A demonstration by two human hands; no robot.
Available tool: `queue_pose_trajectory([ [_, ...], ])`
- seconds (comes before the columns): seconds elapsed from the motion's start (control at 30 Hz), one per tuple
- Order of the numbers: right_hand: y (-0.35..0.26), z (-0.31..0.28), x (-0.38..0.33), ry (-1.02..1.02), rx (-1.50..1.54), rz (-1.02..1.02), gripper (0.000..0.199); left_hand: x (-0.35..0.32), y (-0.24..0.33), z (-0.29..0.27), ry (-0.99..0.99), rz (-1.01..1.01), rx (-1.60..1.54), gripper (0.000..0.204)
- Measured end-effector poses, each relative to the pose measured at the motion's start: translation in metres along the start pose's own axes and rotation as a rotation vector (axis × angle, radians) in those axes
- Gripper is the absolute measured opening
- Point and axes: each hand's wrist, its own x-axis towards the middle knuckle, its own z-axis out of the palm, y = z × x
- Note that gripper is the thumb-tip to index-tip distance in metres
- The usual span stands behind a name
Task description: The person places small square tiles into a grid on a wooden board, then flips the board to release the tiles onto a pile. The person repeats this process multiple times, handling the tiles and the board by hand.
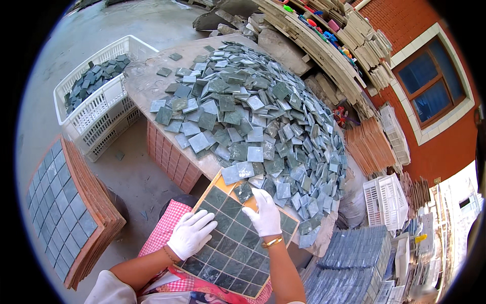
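A yellow-edged tray [235,188] with an orange base lies tilted on my lap. Rows of square dark green stone tiles [228,245] fill most of it; bare orange shows along its far edge. My left hand [194,234], in a white glove, lies flat over the tray's left side with fingers stretched. Also gloved in white, my right hand [264,214] hovers at the far end, thumb and fingers apart, beside a dark tile [244,191]. Nothing shows between them. Two pale tiles [238,172] lie just beyond the tray's far edge.
A big heap of loose square tiles [253,116] covers the table [147,76] ahead. White crates [96,114] with tiles stand left. Stacked tile-covered boards [63,213] are near left. At right are bundled tiles [349,263], more crates [386,202] and a brick wall with a window [430,81].
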Motion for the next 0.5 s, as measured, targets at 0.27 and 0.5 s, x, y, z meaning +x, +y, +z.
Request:
queue_pose_trajectory([
  [0.27, -0.008, 0.016, 0.033, -0.030, -0.183, 0.142, 0.059, -0.005, -0.007, 0.001, 0.040, 0.017, -0.042, 0.039],
  [0.5, 0.030, -0.016, 0.020, -0.109, 0.072, 0.048, 0.049, -0.007, -0.008, 0.003, 0.049, -0.003, -0.062, 0.036],
])
